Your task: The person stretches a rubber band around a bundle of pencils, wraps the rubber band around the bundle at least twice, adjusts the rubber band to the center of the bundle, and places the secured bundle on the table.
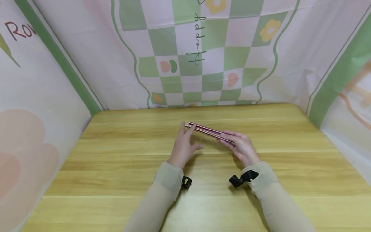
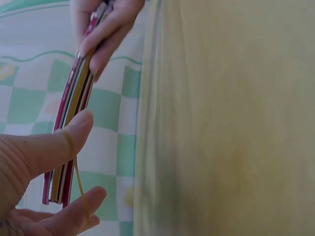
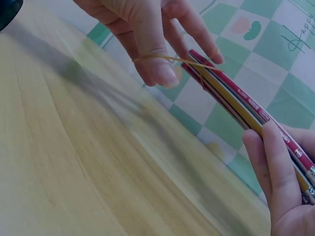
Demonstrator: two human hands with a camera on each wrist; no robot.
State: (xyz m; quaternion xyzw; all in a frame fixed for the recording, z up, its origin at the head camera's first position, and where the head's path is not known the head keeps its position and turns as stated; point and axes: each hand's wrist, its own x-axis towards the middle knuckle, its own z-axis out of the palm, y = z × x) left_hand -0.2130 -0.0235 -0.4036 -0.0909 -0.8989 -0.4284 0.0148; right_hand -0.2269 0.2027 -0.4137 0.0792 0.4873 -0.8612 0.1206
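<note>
My right hand (image 1: 244, 149) grips a bundle of pencils (image 1: 211, 131), red, yellow and dark ones, near the end with metal ferrules. The bundle slants up and leftward above the table. At its far end is my left hand (image 1: 182, 148), with thumb and fingers spread apart. A thin tan rubber band (image 2: 79, 174) loops over the left thumb and stretches across to the fingers. In the right wrist view the rubber band (image 3: 172, 58) runs from the thumb to the pencils and crosses them near their tips. How far it wraps round them is partly hidden.
A wooden table (image 1: 116, 180) lies under both hands. Behind it hangs a green and white checked cloth (image 1: 191, 64), and printed cloth also hangs at both sides. Black straps with small devices (image 1: 186, 182) sit at the wrists.
</note>
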